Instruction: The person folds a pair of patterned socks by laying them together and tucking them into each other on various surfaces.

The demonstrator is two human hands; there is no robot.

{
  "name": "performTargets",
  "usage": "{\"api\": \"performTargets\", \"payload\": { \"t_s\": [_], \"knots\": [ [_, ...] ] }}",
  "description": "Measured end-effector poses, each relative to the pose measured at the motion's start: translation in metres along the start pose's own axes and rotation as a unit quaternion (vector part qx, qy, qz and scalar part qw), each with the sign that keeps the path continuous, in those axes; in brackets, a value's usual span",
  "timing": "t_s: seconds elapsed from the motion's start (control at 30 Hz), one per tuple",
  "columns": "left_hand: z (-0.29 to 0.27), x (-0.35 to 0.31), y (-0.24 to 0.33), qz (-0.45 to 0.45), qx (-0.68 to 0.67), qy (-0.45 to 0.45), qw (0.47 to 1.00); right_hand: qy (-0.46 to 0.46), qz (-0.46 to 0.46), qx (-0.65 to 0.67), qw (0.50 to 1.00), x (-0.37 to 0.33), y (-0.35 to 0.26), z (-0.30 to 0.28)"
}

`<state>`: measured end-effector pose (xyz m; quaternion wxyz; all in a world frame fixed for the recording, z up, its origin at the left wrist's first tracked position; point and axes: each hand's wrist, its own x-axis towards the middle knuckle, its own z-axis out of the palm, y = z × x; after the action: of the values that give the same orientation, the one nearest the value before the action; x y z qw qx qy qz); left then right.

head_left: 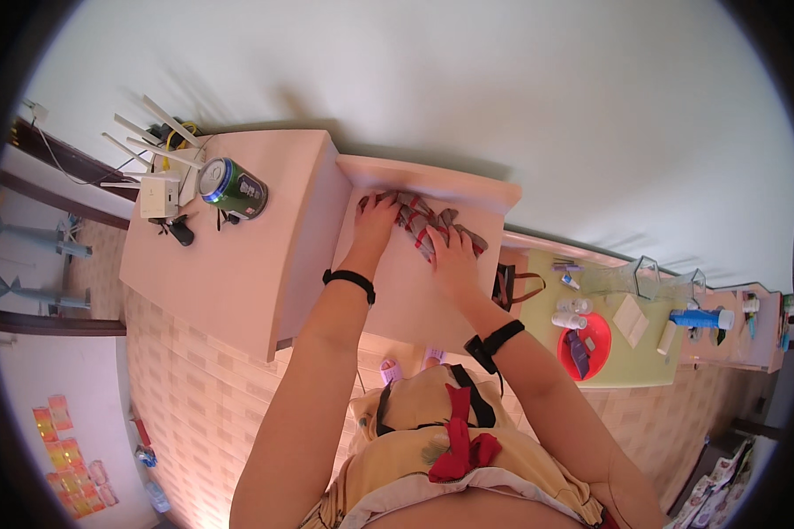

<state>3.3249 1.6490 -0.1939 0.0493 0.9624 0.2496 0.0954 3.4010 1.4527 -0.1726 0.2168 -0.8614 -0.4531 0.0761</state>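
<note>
On the pink surface [397, 300], head view, lies a crumpled grey-and-red cloth [421, 220]. At the cloth's left end rests the left hand [377, 220], its grip impossible to tell; the right hand [454, 262] lies spread across the cloth's right part. Left of the cloth: green can [245, 194].

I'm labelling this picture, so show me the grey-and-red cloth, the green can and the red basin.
Cloth [414, 217], head view: crumpled middle.
Green can [244, 193], head view: side wall.
Red basin [600, 338], head view: bare inside.

cloth [417, 220]: partly hidden by left hand [378, 217], right hand [454, 258] | slippers [391, 370]: partly behind clothing [423, 403]
</note>
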Motion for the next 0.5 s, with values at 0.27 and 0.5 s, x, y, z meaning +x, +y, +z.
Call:
{"api": "performTargets", "payload": {
  "t_s": [0.27, 0.5],
  "knots": [
    [-0.014, -0.033, -0.019, -0.111, -0.056, -0.031, 0.992, 0.002, -0.098, 0.03, 0.995, 0.031, -0.015, 0.013],
    [-0.027, -0.127, 0.005, -0.121, -0.037, 0.01, 0.992, -0.047, -0.232, 0.054, 0.97, 0.023, -0.002, 0.011]
  ]
}}
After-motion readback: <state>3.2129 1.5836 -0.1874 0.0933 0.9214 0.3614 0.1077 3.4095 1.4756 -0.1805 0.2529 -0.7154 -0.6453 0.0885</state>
